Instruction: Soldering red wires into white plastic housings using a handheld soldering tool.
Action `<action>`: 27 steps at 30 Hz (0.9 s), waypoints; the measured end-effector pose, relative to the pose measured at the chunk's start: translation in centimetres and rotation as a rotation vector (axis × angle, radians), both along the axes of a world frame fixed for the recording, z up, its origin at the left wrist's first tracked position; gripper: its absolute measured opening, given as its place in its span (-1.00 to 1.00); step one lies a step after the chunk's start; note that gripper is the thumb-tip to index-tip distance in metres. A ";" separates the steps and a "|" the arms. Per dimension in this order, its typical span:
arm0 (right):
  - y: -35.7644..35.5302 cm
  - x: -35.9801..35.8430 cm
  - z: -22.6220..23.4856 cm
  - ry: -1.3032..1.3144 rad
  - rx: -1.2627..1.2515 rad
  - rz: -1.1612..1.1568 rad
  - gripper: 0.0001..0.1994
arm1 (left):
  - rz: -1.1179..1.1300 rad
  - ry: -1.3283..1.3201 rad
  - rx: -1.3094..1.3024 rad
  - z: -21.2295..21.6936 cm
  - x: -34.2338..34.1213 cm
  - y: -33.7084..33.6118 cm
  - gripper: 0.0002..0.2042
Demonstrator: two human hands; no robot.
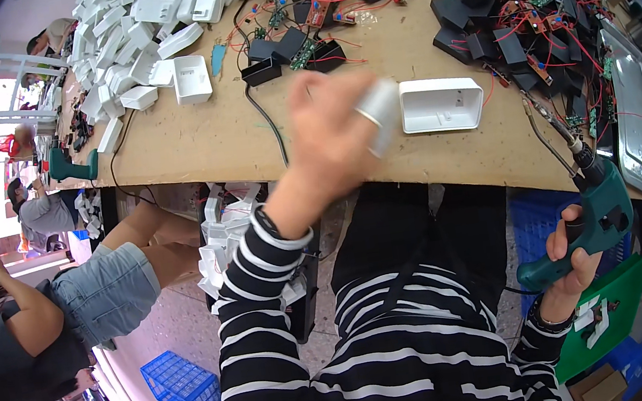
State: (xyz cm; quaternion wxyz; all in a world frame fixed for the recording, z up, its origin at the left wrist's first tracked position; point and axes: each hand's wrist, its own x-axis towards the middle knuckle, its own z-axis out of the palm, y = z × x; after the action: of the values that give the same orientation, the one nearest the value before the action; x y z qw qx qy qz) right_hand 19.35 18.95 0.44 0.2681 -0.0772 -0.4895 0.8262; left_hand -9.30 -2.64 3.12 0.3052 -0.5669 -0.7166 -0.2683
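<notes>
The left hand (333, 138), blurred above the table (208, 146), seems to pinch a small white piece (380, 107) just beside the open white case (441, 103), and could drop it, while the right hand (571, 253) grips the green screwdriver (594, 209).

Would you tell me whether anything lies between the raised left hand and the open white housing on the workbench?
Nothing visible does: the left hand, blurred and holding a small white part, is just left of the white housing, with only bare bench top around.
</notes>
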 end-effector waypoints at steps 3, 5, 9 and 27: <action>0.1 -0.2 0.1 0.000 -0.009 0.003 -0.37 | 0.168 0.090 0.150 2.3 -4.2 0.0 -0.69; 0.1 -0.1 0.0 -0.006 -0.010 -0.012 -0.37 | 0.319 -0.123 0.152 4.7 -5.5 1.0 -0.55; 0.0 0.0 0.0 -0.014 -0.019 -0.028 -0.36 | 0.476 -0.128 -0.150 5.5 -7.8 3.0 -0.46; 0.3 -0.5 -0.1 -0.011 -0.021 -0.033 -0.37 | 0.158 -0.667 0.513 3.0 -8.8 2.5 -0.83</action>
State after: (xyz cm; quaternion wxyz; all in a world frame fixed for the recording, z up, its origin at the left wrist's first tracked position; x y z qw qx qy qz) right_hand 18.82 19.27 0.29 0.2783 -0.0924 -0.4810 0.8263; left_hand -18.06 -0.17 6.11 0.2076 -0.2982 -0.7271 -0.5825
